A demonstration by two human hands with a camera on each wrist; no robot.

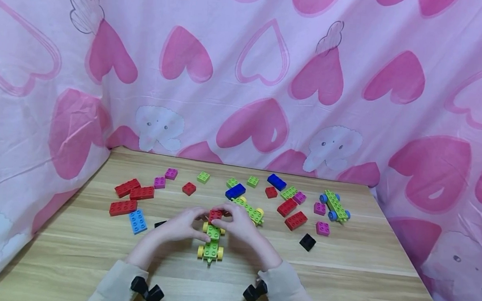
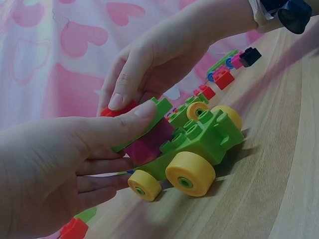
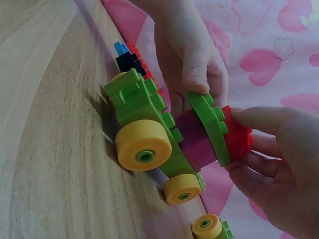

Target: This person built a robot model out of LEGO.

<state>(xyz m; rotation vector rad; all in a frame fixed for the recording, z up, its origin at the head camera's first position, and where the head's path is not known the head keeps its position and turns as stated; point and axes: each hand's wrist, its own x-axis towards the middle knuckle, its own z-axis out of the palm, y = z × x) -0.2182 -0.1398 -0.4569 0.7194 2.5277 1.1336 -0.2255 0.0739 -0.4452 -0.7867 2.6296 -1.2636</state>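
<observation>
A green toy car base (image 1: 211,248) with yellow wheels stands on the table between both hands. On its studs sits a magenta brick (image 3: 195,139), topped by a flat green brick (image 3: 210,127). A red brick (image 3: 236,133) lies at the upper face of that green brick. My right hand (image 1: 238,222) pinches the red brick between thumb and fingers. My left hand (image 1: 183,226) holds the flat green brick, its thumb (image 2: 142,113) on the near edge and its other fingers on the far side, partly hidden by the stack.
Just behind the right hand is another green base (image 1: 249,210) with yellow wheels; a blue-wheeled base (image 1: 335,206) stands far right. Long red bricks (image 1: 123,207) and a light blue brick (image 1: 138,221) lie left. A black brick (image 1: 307,242) lies right. A pink curtain (image 1: 243,92) closes the back.
</observation>
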